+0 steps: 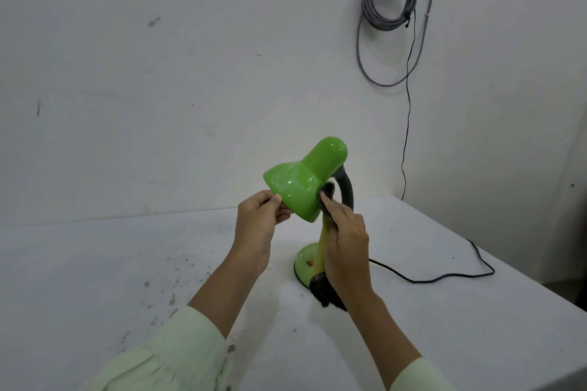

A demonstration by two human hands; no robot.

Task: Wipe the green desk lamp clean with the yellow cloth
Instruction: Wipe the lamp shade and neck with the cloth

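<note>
A green desk lamp [309, 181] stands on a white table [127, 263] speckled with dark marks, close to a white wall [190, 73]. Its glossy shade [298, 187] tilts down toward the left, a grey flexible neck [347, 190] curves behind it, and its round green base [305, 263] sits flat on the table.

The left hand [259, 222] pinches the lower rim of the shade, thumb on top and the other fingers curled close beneath, steadying it.

The right hand [344, 247] is closed around a yellow cloth [320, 244]. Its fingertips [325, 200] press a dark, soiled part of the cloth against the right side of the shade, just beside the neck. The rest of the cloth hangs down from the palm in front of the base, yellow in the middle and dark at its lower end, which reaches the table.

Both forearms wear pale green sleeves [178, 349] pushed up toward the elbows.

A black power cord [444, 278] runs from the base across the table to the right. A coil of grey cable [389, 0] hangs on the wall above.
</note>
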